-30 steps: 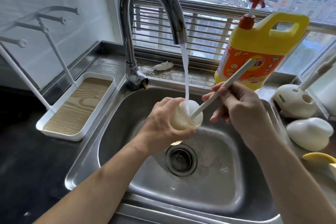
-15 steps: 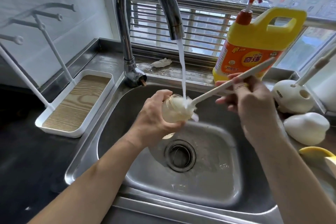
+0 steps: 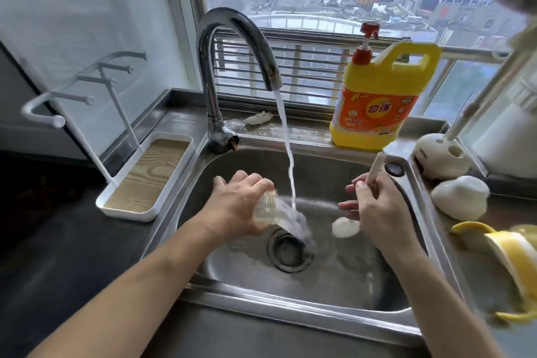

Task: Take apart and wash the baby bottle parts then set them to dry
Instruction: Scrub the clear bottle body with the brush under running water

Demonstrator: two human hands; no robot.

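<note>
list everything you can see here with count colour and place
sink: one, steel, centre
drain: one, steel, sink floor
bottle: one, clear, tipped over the drain
bottle brush: one, white, above the sink, right
faucet: one, chrome, behind sink, running
detergent jug: one, yellow, red pump, behind sink
drying rack: one, white, left of sink
brush holder: one, white, right of sink
rounded piece: one, white, beside holder
scrap: one, white, by faucet
yellow piece: one, right edge, unclear what
left hand: one, holds the bottle
right hand: one, grips the bottle brush

My steel sink counter [image 3: 180, 119] carries a white drying rack [image 3: 129, 216] at left, a yellow detergent jug [image 3: 377, 107] and crumpled scrap [image 3: 258, 118] behind the basin, and a brush holder [image 3: 438, 160] at right.
</note>
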